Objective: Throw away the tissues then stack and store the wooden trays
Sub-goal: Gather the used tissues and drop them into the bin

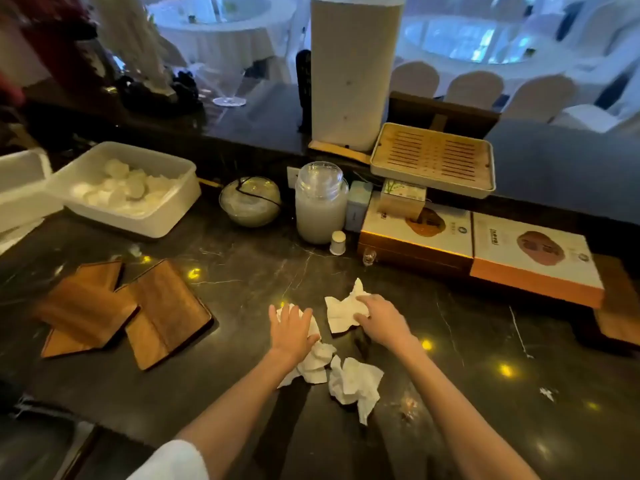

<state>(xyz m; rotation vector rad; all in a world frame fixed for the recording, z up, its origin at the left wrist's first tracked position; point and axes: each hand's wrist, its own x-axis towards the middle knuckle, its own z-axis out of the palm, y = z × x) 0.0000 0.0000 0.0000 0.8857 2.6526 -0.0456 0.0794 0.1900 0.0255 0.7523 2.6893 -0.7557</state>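
Three crumpled white tissues lie on the dark marble counter. My left hand rests flat, fingers spread, on the left tissue. My right hand presses down on the far tissue, its fingers curled over the paper's edge. A third tissue lies loose between my forearms, touched by neither hand. To the left, several flat wooden trays lie overlapping one another in a loose pile.
A white tub of white pieces, a glass bowl and a glass jar stand behind. Boxed goods and a slatted bamboo tray sit at the right, a paper-towel roll on the ledge. A small glass stands near the boxes.
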